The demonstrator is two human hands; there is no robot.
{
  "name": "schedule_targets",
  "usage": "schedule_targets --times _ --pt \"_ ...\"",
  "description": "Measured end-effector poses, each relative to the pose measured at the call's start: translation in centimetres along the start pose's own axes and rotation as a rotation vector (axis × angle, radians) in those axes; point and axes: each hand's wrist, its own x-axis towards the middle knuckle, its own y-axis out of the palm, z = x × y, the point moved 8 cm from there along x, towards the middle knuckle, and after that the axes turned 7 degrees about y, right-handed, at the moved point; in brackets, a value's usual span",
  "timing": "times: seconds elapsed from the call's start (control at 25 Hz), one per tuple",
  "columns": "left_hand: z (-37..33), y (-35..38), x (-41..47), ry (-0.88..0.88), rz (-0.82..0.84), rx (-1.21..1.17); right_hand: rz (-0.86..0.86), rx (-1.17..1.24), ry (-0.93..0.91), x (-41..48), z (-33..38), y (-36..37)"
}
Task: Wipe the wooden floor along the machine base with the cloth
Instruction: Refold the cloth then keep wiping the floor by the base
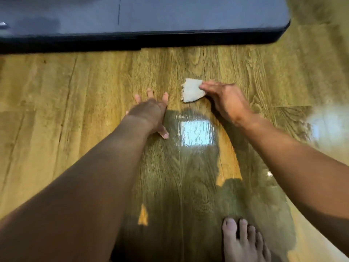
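Head view: right hand (224,99), fingers together, presses the cloth (192,90) flat, short of the machine base (143,33); left hand (151,112) splays, bracing. Unpinched, that cloth could slip free.

I can read no text, label, brand, number or sign from here: nothing legible on the dark grey flat machine base (170,16), the small pale crumpled cloth (191,90) or the yellow-brown wooden plank floor (75,91).
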Motion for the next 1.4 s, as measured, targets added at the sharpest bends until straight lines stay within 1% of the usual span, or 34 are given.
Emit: schedule_targets --times 0.04,0.08,0.12,0.2,0.24,0.28,0.32,0.4,0.44,0.48,0.52,0.56,0.6,0.64,0.68,0.72,0.76,0.8,0.88,0.96,1.0,1.08,1.16,1.24,1.28,1.32,1.4 --pt "0.1 0.2 0.1 0.008 -0.013 0.009 -0.002 -0.025 0.053 0.3 -0.2 0.5" --pt "0.1 0.2 0.3 0.012 -0.027 0.027 -0.018 -0.071 0.043 -0.4 0.7 1.1" --pt "0.2 0.2 0.4 0.016 -0.038 0.045 -0.032 -0.103 -0.006 -1.8 1.8 1.8" --pt "0.3 0.3 0.8 0.028 -0.050 0.058 0.024 -0.102 -0.191 -3.4 2.6 2.7" --pt "0.3 0.3 1.0 0.034 -0.047 0.056 0.062 -0.146 -0.308 -2.9 2.5 2.2" --pt "0.2 0.3 1.0 0.038 -0.043 0.057 0.063 -0.197 -0.350 -1.0 1.8 1.6" --pt "0.3 0.3 0.9 0.039 -0.038 0.061 0.032 -0.218 -0.336 1.9 0.0 0.7" --pt "0.1 0.4 0.7 0.029 -0.021 0.065 -0.019 -0.238 -0.077 8.0 -4.1 -1.7" --pt "0.1 0.4 0.6 0.025 -0.015 0.068 -0.001 -0.189 0.078 9.9 -5.3 -2.2" --pt "0.1 0.4 0.5 0.022 -0.014 0.070 -0.042 -0.071 0.230 10.7 -6.5 -2.5" --pt "0.1 0.3 0.5 0.023 -0.016 0.070 -0.086 -0.081 0.281 10.0 -6.0 -3.0" --pt "0.1 0.3 0.5 0.025 -0.017 0.063 -0.055 -0.060 0.259 8.4 -4.7 -2.3" --pt "0.2 0.4 0.6 0.024 -0.018 0.054 -0.045 0.012 0.123 6.0 -2.9 -1.5" --pt "0.3 0.5 0.6 0.022 -0.018 0.047 -0.036 0.094 0.036 3.0 -1.6 -0.7" --pt "0.3 0.6 0.8 0.021 -0.018 0.045 -0.011 0.086 -0.085 -0.1 -0.6 0.0" --pt "0.3 0.7 0.9 0.020 -0.020 0.045 0.011 0.040 -0.244 -2.1 0.6 0.3" --pt "0.3 0.8 0.9 0.020 -0.022 0.047 0.044 -0.016 -0.317 -2.8 1.0 0.5" --pt "0.3 0.7 0.9 0.022 -0.024 0.052 0.068 -0.038 -0.266 -1.6 0.5 0.0" --pt "0.1 0.7 0.8 0.033 -0.020 0.063 0.010 0.066 -0.108 1.9 -1.3 -1.8" --pt "0.2 0.6 0.6 0.035 -0.025 0.071 -0.088 0.055 0.063 4.2 -1.7 -2.9" --pt "0.2 0.5 0.4 0.035 -0.026 0.072 -0.071 0.117 0.120 3.6 -1.5 -2.4" --pt "0.1 0.3 0.2 0.035 -0.032 0.066 -0.003 0.216 0.088 -1.5 0.4 -0.3" --pt "0.0 0.3 0.0 0.029 -0.025 0.053 0.090 0.036 -0.088 -8.2 2.2 1.1" --pt "-0.1 0.2 -0.1 0.020 -0.017 0.045 0.159 -0.075 -0.248 -9.8 2.2 1.0" --pt "-0.1 0.1 -0.1 0.014 -0.014 0.035 0.164 -0.096 -0.242 -8.2 1.6 0.7" --pt "-0.1 0.1 -0.1 0.008 -0.008 0.019 0.143 -0.112 -0.183 -6.0 0.9 0.2" --pt "-0.1 0.1 -0.2 0.000 -0.001 -0.007 0.045 -0.095 -0.014 -2.7 -0.9 -0.7"
